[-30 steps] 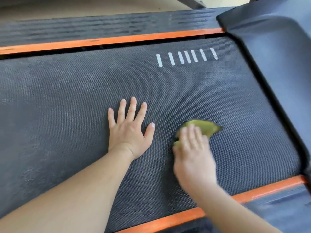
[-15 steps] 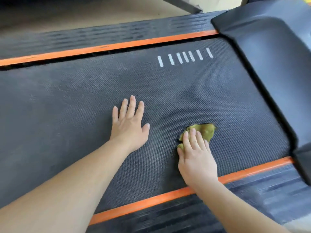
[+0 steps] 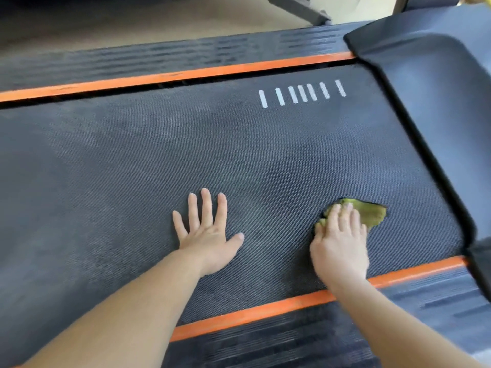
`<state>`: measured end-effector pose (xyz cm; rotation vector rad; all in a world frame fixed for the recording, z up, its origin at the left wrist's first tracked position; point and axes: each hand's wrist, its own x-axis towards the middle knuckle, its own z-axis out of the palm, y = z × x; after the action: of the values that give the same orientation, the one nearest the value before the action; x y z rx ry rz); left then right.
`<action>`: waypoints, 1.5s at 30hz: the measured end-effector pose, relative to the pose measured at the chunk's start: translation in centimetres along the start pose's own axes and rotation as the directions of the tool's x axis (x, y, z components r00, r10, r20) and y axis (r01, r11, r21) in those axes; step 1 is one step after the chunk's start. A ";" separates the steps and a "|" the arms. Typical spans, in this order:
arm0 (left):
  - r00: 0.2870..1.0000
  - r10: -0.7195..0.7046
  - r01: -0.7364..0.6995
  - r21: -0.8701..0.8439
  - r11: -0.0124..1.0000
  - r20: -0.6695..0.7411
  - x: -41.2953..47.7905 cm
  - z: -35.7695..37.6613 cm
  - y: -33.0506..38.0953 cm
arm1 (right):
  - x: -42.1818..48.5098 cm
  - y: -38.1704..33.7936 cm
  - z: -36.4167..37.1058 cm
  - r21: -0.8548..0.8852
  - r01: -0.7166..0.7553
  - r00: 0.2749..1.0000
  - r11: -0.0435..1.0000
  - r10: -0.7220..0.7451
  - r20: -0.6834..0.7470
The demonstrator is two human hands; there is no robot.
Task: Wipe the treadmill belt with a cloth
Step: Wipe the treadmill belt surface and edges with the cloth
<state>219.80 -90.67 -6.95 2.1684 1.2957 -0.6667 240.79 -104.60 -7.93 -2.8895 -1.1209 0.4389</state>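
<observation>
Green crumpled cloth under flat R hand (belt mesh-textured).

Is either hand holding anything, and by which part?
Only the cloth: the right hand presses on its near half. The left hand lies flat on the belt.

no text (white bars on belt)

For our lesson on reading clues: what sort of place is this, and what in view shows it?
Probably a workout room, at home or in a gym. A treadmill belt with orange side strips fills the view, and beige floor with a grey metal frame lies beyond.
</observation>
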 end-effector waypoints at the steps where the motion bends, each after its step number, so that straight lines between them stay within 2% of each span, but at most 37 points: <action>1: 1.000 0.001 -0.001 -0.001 1.000 -0.003 0.1 0.0 0.0 | -1.2 -1.4 0.7 0.024 0.118 0.992 0.993 -0.117 -0.042; 3: 1.000 0.002 -0.002 0.000 1.000 0.001 0.3 -0.1 0.1 | -3.3 -3.1 1.9 0.027 0.426 0.905 0.904 -0.425 -0.026; 5: 1.000 -0.002 0.002 0.011 1.000 0.017 0.1 -0.2 0.1 | -3.4 -2.8 1.6 0.002 0.669 0.742 0.743 -0.668 0.054; 6: 1.000 -0.005 0.005 0.015 1.000 0.021 0.1 -0.2 0.2 | -2.5 -2.1 1.2 -0.036 0.733 0.680 0.680 -0.728 0.085; 7: 1.000 -0.007 0.006 0.019 1.000 0.023 0.2 -0.2 0.1 | -1.3 -1.3 0.9 -0.086 0.748 0.664 0.658 -0.742 0.097; 8: 1.000 -0.007 0.006 0.022 1.000 0.026 0.2 -0.2 0.1 | 0.0 -0.6 0.4 -0.128 0.702 0.711 0.701 -0.700 0.067; 9: 1.000 -0.006 0.005 0.023 1.000 0.031 0.2 -0.2 0.1 | 1.3 -0.4 0.0 -0.121 0.581 0.812 0.805 -0.584 0.012; 10: 0.999 -0.003 0.002 0.025 1.000 0.037 0.1 -0.3 0.2 | 2.4 -0.6 -0.5 -0.056 0.381 0.923 0.923 -0.383 -0.027; 11: 0.999 -0.001 0.000 0.027 1.000 0.039 0.0 -0.3 0.2 | 3.0 -1.6 -0.6 0.028 0.174 0.985 0.984 -0.173 -0.011; 12: 0.999 -0.003 0.001 0.028 1.000 0.037 0.0 -0.2 0.1 | 2.6 -3.4 -0.6 0.076 0.034 0.999 0.997 -0.035 0.011; 13: 0.999 -0.006 0.005 0.031 1.000 0.034 0.1 -0.2 0.2 | 1.7 -5.0 0.1 0.075 0.029 1.000 0.997 -0.028 -0.013; 14: 0.999 -0.010 0.009 0.031 0.999 0.032 0.1 -0.1 0.2 | 0.5 -6.5 0.9 0.062 0.143 0.988 0.988 -0.138 -0.067; 15: 0.999 -0.015 0.014 0.032 0.999 0.030 0.1 -0.1 0.2 | -1.0 -7.6 1.9 0.040 0.316 0.946 0.948 -0.312 -0.088; 17: 0.999 -0.019 0.018 0.043 0.999 0.028 0.1 -0.1 0.2 | -3.6 -7.7 3.1 -0.004 0.650 0.760 0.760 -0.650 -0.027; 19: 1.000 -0.020 0.019 0.041 0.999 0.024 0.3 -0.1 0.2 | -2.2 -6.2 1.9 0.011 0.782 0.622 0.623 -0.781 0.051; 20: 0.999 -0.019 0.018 0.037 0.999 0.028 0.3 -0.2 0.1 | -1.0 -5.4 1.5 -0.028 0.789 0.614 0.613 -0.788 0.052; 21: 0.999 -0.016 0.015 0.035 0.999 0.038 0.2 -0.3 0.1 | 0.5 -4.6 1.3 -0.085 0.757 0.652 0.648 -0.757 0.029; 22: 0.999 -0.012 0.010 0.035 0.999 0.047 0.0 -0.4 0.1 | 1.9 -4.1 0.9 -0.111 0.662 0.744 0.741 -0.667 -0.019; 23: 0.999 -0.005 0.003 0.034 0.999 0.050 0.0 -0.4 0.2 | 3.3 -3.6 0.5 -0.091 0.504 0.859 0.859 -0.510 -0.054; 24: 0.999 0.000 -0.002 0.032 0.999 0.046 0.0 -0.3 0.2 | 4.3 -3.3 0.0 -0.043 0.336 0.939 0.941 -0.338 -0.068; 25: 0.999 0.001 -0.002 0.035 0.999 0.039 0.1 -0.3 0.2 | 4.8 -3.5 0.0 -0.006 0.211 0.976 0.977 -0.211 -0.044; 26: 0.999 0.001 -0.002 0.040 0.999 0.040 0.2 -0.4 0.1 | 4.4 -4.3 0.1 0.009 0.150 0.988 0.989 -0.150 -0.031; 27: 0.999 0.001 -0.003 0.042 0.999 0.046 0.1 -0.5 0.1 | 3.5 -5.2 0.4 0.024 0.155 0.988 0.988 -0.154 -0.026; 29: 0.999 -0.007 0.005 0.034 0.999 0.051 0.1 -0.3 0.2 | 0.2 -6.5 1.7 0.018 0.389 0.919 0.921 -0.387 -0.073; 31: 0.999 -0.018 0.017 0.026 1.000 0.038 0.3 -0.2 0.1 | -3.1 -6.3 2.7 -0.006 0.693 0.721 0.721 -0.693 -0.005; 32: 0.999 -0.018 0.018 0.018 1.000 0.037 0.4 -0.2 0.2 | -2.8 -5.6 1.9 -0.004 0.781 0.623 0.625 -0.779 0.070; 33: 0.999 -0.015 0.015 0.012 1.000 0.041 0.4 -0.3 0.2 | -1.2 -4.7 1.4 -0.025 0.819 0.573 0.573 -0.816 0.083; 34: 0.999 -0.011 0.010 0.010 1.000 0.045 0.4 -0.3 0.1 | 0.4 -4.0 0.8 -0.061 0.801 0.598 0.595 -0.799 0.068; 35: 0.999 -0.007 0.007 0.009 1.000 0.049 0.3 -0.4 0.1 | 2.2 -3.4 0.2 -0.094 0.720 0.693 0.688 -0.720 0.034; 36: 0.999 -0.003 0.003 0.005 1.000 0.055 0.3 -0.5 0.1 | 4.0 -3.0 -0.4 -0.106 0.562 0.825 0.821 -0.566 -0.010; 37: 0.998 -0.001 0.001 0.000 1.000 0.058 0.3 -0.5 0.1 | 5.3 -2.9 -1.0 -0.071 0.376 0.926 0.924 -0.378 -0.010; 38: 0.998 -0.001 0.001 -0.001 1.000 0.059 0.2 -0.5 0.0 | 5.9 -3.1 -1.1 -0.024 0.243 0.970 0.970 -0.243 0.012; 39: 0.998 -0.001 0.000 0.001 1.000 0.059 0.2 -0.5 0.0 | 5.7 -3.8 -1.0 0.011 0.172 0.985 0.985 -0.172 0.015; 40: 0.998 0.000 0.000 0.000 1.000 0.062 0.1 -0.5 0.0 | 4.7 -4.6 -0.4 0.023 0.171 0.985 0.985 -0.171 0.000; 42: 0.998 -0.002 0.002 -0.003 1.000 0.059 0.2 -0.4 0.1 | 1.1 -5.7 1.1 0.046 0.356 0.934 0.933 -0.353 -0.061; 43: 0.999 -0.007 0.007 -0.002 1.000 0.051 0.3 -0.4 0.1 | -0.9 -5.6 1.8 0.034 0.498 0.865 0.866 -0.495 -0.078; 45: 0.999 -0.011 0.011 0.005 1.000 0.044 0.3 -0.4 0.2 | -2.8 -4.4 1.6 0.019 0.712 0.701 0.702 -0.712 0.040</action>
<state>220.15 -90.30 -6.87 2.1396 1.2856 -0.7194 235.50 -103.27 -8.25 -2.1592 -2.0875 0.4500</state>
